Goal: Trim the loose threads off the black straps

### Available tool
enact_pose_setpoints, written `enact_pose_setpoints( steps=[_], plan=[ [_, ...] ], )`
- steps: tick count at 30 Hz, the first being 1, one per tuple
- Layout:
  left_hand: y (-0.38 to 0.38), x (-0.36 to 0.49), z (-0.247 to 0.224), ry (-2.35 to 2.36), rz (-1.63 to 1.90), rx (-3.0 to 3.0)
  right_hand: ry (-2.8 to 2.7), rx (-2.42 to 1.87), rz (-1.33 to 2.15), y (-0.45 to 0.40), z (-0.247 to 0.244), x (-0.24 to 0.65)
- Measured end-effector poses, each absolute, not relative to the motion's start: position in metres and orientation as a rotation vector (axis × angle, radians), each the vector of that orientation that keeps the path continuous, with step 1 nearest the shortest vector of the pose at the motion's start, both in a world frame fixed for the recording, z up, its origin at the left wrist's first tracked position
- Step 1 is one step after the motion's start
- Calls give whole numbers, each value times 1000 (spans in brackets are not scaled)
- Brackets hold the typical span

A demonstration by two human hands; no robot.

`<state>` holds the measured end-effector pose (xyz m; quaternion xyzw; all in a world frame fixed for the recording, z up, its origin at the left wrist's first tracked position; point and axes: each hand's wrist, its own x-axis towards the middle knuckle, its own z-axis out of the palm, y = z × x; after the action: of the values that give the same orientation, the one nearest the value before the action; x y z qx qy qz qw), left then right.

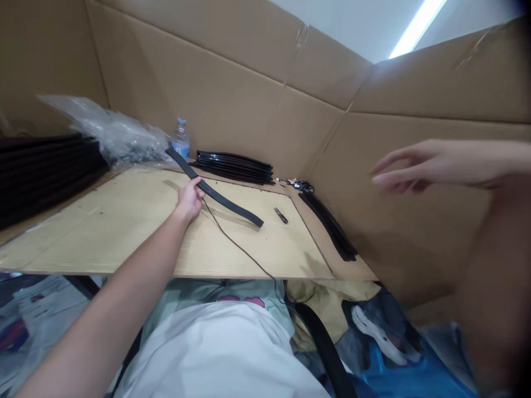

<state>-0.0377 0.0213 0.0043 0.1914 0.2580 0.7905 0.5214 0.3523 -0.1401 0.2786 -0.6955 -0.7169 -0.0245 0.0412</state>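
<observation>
Nearest, a white shirt [215,354] and a patterned cloth [373,331] below the table edge, with a dark band [327,354] running down across the lap. Further out, a pale board [124,232] serving as the table top, ringed by cardboard walls [232,94]. On the board, left hand [189,200] stretched forward, fingers clenched around a black strip [215,193] near its far-left part, grasping it just above the surface. Strip long and flat, long axis slanting from far left by the bottle [181,138] down to near right, free end [259,223] resting on the board well right of the grip. Most of the length therefore lying right of and nearer than the left hand's hold, pointing roughly toward the right side. Right hand [410,166] raised in the air, well apart from the strip, fingers spread and released, holding nothing. Left hand clearly the nearer one, already on the strip; right hand closest to the free end only by direction, not by contact. Just beside that free end, a small dark tool [281,215], untouched. A thin cord [236,243] trailing from under the left hand toward the near edge. Along the right margin, more black strips [332,229] lying against the wall. Farther back, a flat pile of black pieces [234,166], crumpled clear plastic [116,132], and at far left a dark stack [41,171].
</observation>
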Motion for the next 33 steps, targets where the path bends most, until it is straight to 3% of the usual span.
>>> enact_pose_setpoints(
  steps=[2, 6, 9, 12, 20, 24, 33],
  plan=[
    [21, -37, 4, 609, 1884, 479, -2325, -2065, 348, -126, 255, 320],
    [19, -35, 2, 592, 1843, 542, -2527, -1535, 570, -80, 176, 261],
    [18, -35, 1, 572, 1814, 584, -2279, -1282, 813, -39, 109, 221],
    [15, -34, 1, 554, 1796, 624, -2116, -1056, 1399, -17, 60, 190],
    [4, -31, 7, 545, 1649, 798, -1767, -709, 2074, -25, 19, 189],
    [-1, -30, 10, 550, 1601, 871, -1615, -736, 2176, -25, 18, 201],
    [5, -28, 6, 649, 1698, 877, -1723, -963, 1778, -22, 15, 201]
  ],
)
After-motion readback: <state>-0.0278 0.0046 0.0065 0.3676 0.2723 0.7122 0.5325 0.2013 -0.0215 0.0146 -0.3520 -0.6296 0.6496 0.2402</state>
